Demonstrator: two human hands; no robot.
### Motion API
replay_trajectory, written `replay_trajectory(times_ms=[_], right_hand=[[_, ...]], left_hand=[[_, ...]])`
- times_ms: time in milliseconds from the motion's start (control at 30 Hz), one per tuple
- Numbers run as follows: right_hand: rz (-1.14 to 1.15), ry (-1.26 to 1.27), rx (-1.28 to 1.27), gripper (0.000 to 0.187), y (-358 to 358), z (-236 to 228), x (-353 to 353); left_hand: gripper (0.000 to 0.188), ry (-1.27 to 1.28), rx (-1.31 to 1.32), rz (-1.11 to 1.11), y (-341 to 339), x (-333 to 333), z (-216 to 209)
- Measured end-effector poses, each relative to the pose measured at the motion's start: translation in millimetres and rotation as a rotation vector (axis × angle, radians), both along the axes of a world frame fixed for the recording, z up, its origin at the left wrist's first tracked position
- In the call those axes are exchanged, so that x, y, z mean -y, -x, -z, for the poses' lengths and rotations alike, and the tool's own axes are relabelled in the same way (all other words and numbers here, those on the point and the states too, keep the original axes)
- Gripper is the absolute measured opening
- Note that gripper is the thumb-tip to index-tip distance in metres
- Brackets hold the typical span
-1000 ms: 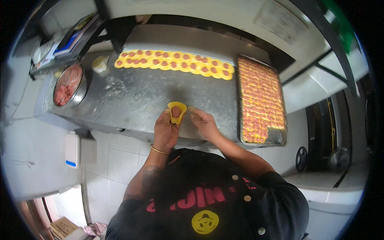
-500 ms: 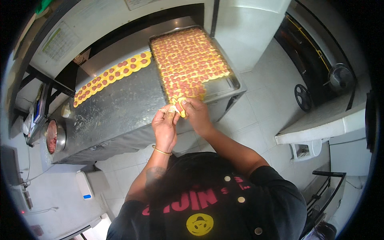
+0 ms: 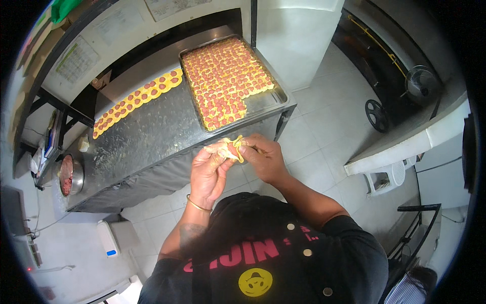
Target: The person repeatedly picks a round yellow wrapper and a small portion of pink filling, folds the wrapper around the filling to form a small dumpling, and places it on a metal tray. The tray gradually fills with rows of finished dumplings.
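Observation:
Between both hands, just in front of the table's edge, is a dumpling (image 3: 233,148) of yellow dough folded around pink meat filling. My left hand (image 3: 206,175) pinches its left side with thumb and fingers. The fingers of my right hand (image 3: 266,158) close on its right side and press the dough. Beyond my hands a large metal tray (image 3: 268,103) holds tightly packed rows of yellow dumplings with pink meat tops. Its near right part is bare metal. Left of the tray, overlapping round yellow wrappers (image 3: 129,104) lie in a strip, each bearing a ball of meat.
A floured dark work table (image 3: 147,129) carries the tray. A metal bowl of minced meat (image 3: 71,175) stands at its left end, near a small pale lump (image 3: 83,143). To the right are a white counter (image 3: 400,147), a white plastic stool (image 3: 385,177) and a black handwheel (image 3: 376,115).
My hands have drawn back from the tray's near edge toward my body, still holding the dumpling. The dough looks more gathered around the meat. The view has shifted slightly.

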State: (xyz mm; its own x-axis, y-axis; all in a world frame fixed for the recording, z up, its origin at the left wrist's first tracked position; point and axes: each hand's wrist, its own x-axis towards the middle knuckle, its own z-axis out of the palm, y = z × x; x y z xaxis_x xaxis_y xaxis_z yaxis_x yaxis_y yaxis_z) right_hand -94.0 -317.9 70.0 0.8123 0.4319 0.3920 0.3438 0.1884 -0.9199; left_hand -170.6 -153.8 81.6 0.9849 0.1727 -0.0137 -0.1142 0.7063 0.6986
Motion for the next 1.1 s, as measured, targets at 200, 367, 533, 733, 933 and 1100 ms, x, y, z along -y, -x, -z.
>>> replay_trajectory(times_ms=[200,367,533,733,933,1100], right_hand=[[-0.038,-0.262,-0.483,0.013,33.0,-37.8,-33.5],[0.025,0.069,-0.048,0.013,73.9,-29.3,-34.0],[0.211,0.035,0.059,0.010,102.8,-22.4,-52.0],[0.347,0.255,0.534,0.032,124.1,-40.3,-51.3],[0.313,0.206,0.374,0.068,130.3,-55.2,-47.5],[0.189,0.034,-0.044,0.064,123.6,-46.9,-89.8]], left_hand=[[0.012,-0.043,0.146,-0.038,22.0,-19.7,-0.9],[0.009,-0.092,0.174,-0.049,57.6,-37.7,-2.0],[0.009,-0.220,0.270,-0.165,79.1,-40.5,4.8],[0.010,-0.303,0.293,-0.224,91.2,-38.2,-0.9],[0.015,-0.120,0.256,-0.027,92.3,-37.4,-10.0],[0.028,0.063,0.135,0.102,86.0,-24.8,11.0]])
